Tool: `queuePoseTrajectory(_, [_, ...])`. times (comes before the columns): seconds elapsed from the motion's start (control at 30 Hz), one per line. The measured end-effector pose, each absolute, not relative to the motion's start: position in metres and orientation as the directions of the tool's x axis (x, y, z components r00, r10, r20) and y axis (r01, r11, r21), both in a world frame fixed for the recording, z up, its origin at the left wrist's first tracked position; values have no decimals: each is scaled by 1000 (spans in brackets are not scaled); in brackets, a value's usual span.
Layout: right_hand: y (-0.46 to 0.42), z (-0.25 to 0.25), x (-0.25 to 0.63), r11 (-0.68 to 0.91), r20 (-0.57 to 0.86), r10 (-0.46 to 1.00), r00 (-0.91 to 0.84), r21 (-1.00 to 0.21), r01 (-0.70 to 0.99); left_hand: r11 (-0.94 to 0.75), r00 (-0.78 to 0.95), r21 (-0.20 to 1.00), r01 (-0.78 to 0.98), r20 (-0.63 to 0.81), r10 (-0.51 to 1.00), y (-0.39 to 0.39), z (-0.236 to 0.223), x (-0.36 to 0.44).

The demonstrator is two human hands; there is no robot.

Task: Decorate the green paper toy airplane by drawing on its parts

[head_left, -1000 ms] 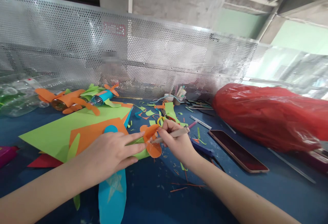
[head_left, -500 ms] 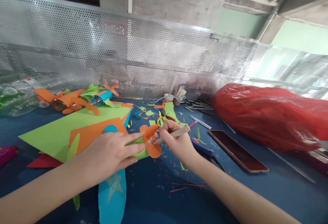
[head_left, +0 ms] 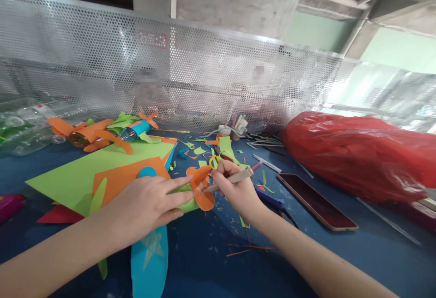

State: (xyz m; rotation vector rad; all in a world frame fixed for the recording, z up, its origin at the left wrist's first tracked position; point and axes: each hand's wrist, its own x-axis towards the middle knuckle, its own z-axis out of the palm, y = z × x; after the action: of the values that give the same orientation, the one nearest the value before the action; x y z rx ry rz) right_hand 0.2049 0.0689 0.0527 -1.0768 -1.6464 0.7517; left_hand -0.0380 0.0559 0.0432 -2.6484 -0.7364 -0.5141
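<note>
A toy plane lies before me, its green body (head_left: 189, 206) mostly hidden under my left hand (head_left: 155, 202). That hand is closed over the body from above, with fingers reaching to the propeller. At the nose is an orange paper propeller (head_left: 204, 200) with rounded blades. A long blue wing (head_left: 150, 261) with a pale star crosses under the hand, and a narrow green tail piece (head_left: 98, 196) shows beyond the wrist. My right hand (head_left: 235, 184) pinches a pale, flat-ended stick (head_left: 241, 176), whose exact kind I cannot make out. Its tip meets the propeller's middle.
Yellow-handled scissors (head_left: 213, 161) and green paper scraps lie beyond my right hand. A phone (head_left: 316, 201) and a red plastic bag (head_left: 354, 152) are at right. Sheets of coloured paper (head_left: 64, 182), other bottle planes (head_left: 136, 130) and clear bottles (head_left: 27, 141) stand left.
</note>
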Motion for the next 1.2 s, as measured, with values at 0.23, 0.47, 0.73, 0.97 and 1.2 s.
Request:
queuePoseTrajectory(0.23, [70,53,205,408,388,913,-126,-867,286,-810,796,-202,551,419,437,56,41,-38])
queuePoseTrajectory(0.47, [69,52,206,415,398,910,-119,-855,312,-802,804,-247,543,427,413,56,43,-38])
queuePoseTrajectory(0.73, [71,52,206,415,400,909,-113,-854,313,-791,812,-276,547,406,420,56,45,-38])
queuePoseTrajectory(0.97, [70,52,205,407,390,914,-116,-864,297,-798,805,-264,542,435,403,57,42,-39])
queuePoseTrajectory(1.2, [66,55,205,422,417,905,-80,-864,274,-797,808,-262,544,419,413,56,42,-39])
